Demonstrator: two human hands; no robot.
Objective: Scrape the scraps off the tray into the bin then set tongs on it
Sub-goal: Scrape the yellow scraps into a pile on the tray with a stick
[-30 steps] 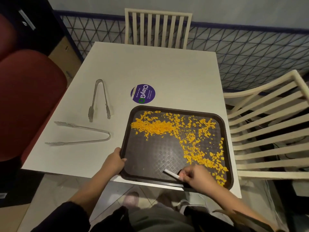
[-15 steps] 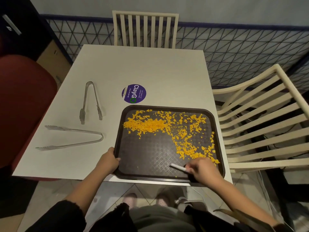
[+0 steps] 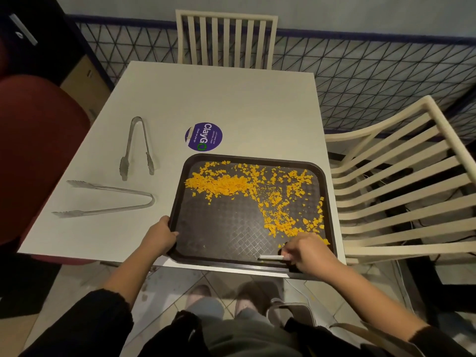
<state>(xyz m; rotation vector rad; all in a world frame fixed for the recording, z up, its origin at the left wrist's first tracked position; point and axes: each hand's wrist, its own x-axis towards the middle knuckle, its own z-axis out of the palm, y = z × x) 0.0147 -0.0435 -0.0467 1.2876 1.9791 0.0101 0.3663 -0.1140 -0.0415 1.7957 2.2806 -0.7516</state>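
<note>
right hand (image 3: 310, 253) pinching scraper (image 3: 270, 257) slid back along tray (image 3: 226, 240); left hand (image 3: 159, 237) grips its edge.

White table (image 3: 231, 104), slatted chairs (image 3: 226, 39), tiled floor (image 3: 175, 284), latticed wall (image 3: 373, 73).

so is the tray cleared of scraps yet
Not cleared: orange scraps lie across the far and right parts of the tray. Only its near left part is bare.

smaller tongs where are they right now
In the head view the smaller tongs lie on the left side of the white table, left of the purple sticker and just beyond the longer tongs.
</note>
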